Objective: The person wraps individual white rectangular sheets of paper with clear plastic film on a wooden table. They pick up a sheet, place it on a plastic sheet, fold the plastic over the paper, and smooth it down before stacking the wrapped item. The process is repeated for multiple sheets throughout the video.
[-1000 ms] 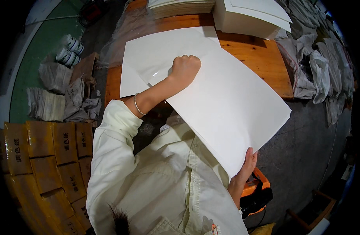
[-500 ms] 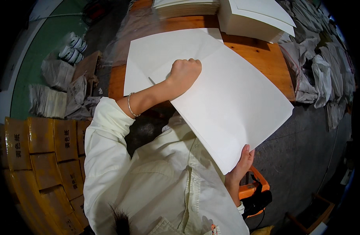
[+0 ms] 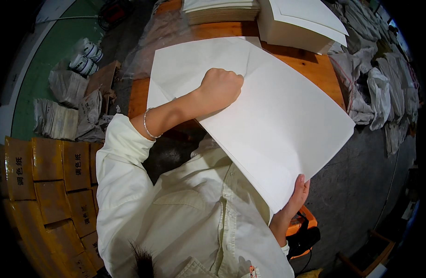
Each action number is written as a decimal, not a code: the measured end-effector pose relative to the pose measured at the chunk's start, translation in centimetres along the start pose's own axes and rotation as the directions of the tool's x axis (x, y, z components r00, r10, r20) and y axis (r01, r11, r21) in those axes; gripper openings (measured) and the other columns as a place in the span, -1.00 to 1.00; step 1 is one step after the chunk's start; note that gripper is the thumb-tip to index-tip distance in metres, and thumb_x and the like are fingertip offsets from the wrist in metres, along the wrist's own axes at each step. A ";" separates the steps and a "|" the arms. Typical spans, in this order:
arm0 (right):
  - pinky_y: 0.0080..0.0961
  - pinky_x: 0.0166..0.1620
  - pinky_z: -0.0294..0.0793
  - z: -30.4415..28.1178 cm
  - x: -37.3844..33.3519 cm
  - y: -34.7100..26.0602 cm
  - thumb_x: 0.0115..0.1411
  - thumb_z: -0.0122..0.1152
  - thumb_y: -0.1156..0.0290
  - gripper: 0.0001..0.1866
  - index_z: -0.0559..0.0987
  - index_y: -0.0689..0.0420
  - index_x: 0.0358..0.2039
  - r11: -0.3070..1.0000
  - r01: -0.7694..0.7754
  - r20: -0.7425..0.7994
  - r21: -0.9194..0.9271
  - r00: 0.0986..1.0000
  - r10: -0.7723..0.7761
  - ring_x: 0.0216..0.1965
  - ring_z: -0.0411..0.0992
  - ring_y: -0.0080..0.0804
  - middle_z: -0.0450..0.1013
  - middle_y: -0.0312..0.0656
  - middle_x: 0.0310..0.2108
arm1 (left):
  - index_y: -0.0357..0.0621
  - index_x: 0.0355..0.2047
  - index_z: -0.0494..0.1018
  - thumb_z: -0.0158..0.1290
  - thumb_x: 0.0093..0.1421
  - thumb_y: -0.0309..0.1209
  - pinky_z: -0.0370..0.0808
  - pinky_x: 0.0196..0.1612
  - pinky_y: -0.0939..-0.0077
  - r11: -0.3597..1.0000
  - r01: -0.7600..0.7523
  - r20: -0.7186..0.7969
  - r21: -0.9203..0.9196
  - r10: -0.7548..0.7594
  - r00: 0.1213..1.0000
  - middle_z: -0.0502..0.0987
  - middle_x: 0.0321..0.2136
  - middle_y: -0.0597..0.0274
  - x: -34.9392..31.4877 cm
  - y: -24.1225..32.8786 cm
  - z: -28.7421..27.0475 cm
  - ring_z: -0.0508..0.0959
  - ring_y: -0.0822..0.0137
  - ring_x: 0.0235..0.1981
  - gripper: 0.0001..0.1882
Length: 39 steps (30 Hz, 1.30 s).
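Note:
Large white paper sheets (image 3: 292,120) lie slanted across the table's front edge, their near corner hanging over my lap. More than one layer shows along their left edge. Under my left forearm, other white paper (image 3: 176,69) lies on the table. My left hand (image 3: 222,88) is a closed fist, knuckles up, pressed on the paper near the upper middle. What it may hold is hidden. A small grey tip pokes out beside that wrist. My right hand (image 3: 296,194) grips the near right edge of the sheets, thumb along the edge, other fingers mostly hidden beneath.
On the wooden table (image 3: 315,76), a tall stack of white paper (image 3: 292,30) stands at the back right, and another paper stack (image 3: 221,14) at the back. Taped cartons (image 3: 50,194) are piled at left. Grey wrapping (image 3: 361,92) lies right; an orange object (image 3: 305,217) sits near my right hand.
The sheets have shifted slightly to the right and toward me, with my right hand on them. My left fist has slid a little to the right across the paper.

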State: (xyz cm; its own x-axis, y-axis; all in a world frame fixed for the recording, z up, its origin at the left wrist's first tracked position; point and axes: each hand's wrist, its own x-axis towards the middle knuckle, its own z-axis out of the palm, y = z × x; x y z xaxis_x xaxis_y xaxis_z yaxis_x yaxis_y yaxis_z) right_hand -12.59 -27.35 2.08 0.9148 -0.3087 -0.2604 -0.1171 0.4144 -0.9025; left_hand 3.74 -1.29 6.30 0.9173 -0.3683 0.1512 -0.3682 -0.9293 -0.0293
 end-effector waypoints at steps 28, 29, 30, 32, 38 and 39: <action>-0.60 -0.19 0.44 4.2 1.3 1.7 0.31 -0.01 0.32 -0.64 0.33 0.30 0.00 0.979 -0.152 0.276 0.134 0.955 0.111 -0.23 0.42 -0.55 0.44 -0.18 -0.20 | -0.22 -0.65 0.39 -0.02 0.08 -0.37 0.38 -0.52 0.26 0.740 -0.081 -0.016 -0.668 0.094 0.995 0.42 -0.73 0.04 -0.4 6.5 -1.4 0.45 0.04 -0.66 -0.77; -0.61 -0.21 0.45 4.1 1.7 1.6 0.31 -0.02 0.32 -0.64 0.32 0.29 0.01 0.970 -0.220 0.334 0.100 0.926 0.176 -0.23 0.43 -0.55 0.43 -0.18 -0.19 | -0.22 -0.65 0.39 -0.01 0.08 -0.37 0.37 -0.53 0.26 0.745 -0.072 -0.015 -0.663 0.083 0.996 0.42 -0.73 0.04 -0.3 6.5 -1.3 0.44 0.04 -0.67 -0.77; -0.62 -0.23 0.46 3.8 2.3 1.4 0.31 -0.02 0.31 -0.64 0.32 0.28 0.02 0.956 -0.285 0.389 0.063 0.889 0.240 -0.23 0.43 -0.55 0.43 -0.18 -0.18 | -0.22 -0.66 0.39 -0.01 0.08 -0.37 0.37 -0.53 0.26 0.751 -0.064 -0.014 -0.657 0.072 0.997 0.42 -0.74 0.05 -0.3 6.5 -1.2 0.44 0.05 -0.68 -0.77; -0.57 -0.24 0.53 2.5 4.0 1.1 0.31 -0.05 0.33 -0.61 0.28 0.29 0.05 0.906 -0.420 0.489 -0.057 0.779 0.392 -0.20 0.47 -0.49 0.43 -0.14 -0.12 | -0.22 -0.66 0.39 0.00 0.07 -0.37 0.38 -0.54 0.25 0.765 -0.050 0.007 -0.642 0.072 0.997 0.42 -0.74 0.05 -0.3 6.4 -0.5 0.44 0.04 -0.69 -0.77; -0.37 -0.19 0.64 1.4 8.4 0.2 0.28 -0.10 0.44 -0.63 0.25 0.35 0.06 0.795 -0.558 0.501 -0.238 0.631 0.593 -0.23 0.52 -0.34 0.42 -0.04 -0.10 | -0.21 -0.66 0.40 -0.01 0.06 -0.37 0.40 -0.53 0.25 0.771 -0.104 -0.029 -0.628 0.111 0.993 0.44 -0.73 0.05 -1.1 7.0 1.3 0.45 0.04 -0.67 -0.78; -0.38 -0.20 0.65 1.3 8.7 0.4 0.28 -0.10 0.46 -0.63 0.25 0.35 0.06 0.797 -0.554 0.491 -0.241 0.638 0.593 -0.24 0.53 -0.34 0.42 -0.04 -0.11 | -0.21 -0.66 0.41 -0.01 0.06 -0.37 0.40 -0.53 0.25 0.771 -0.104 -0.025 -0.628 0.113 0.993 0.44 -0.73 0.04 -1.1 7.1 1.3 0.46 0.04 -0.67 -0.78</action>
State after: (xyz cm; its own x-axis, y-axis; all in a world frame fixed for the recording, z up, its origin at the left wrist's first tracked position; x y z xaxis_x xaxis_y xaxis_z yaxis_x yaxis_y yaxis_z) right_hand -4.16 -28.73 -0.05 0.7045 0.4689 -0.5327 -0.6934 0.2949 -0.6574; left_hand 0.32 -7.57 4.60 0.8658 -0.4699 0.1720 -0.4741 -0.6603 0.5823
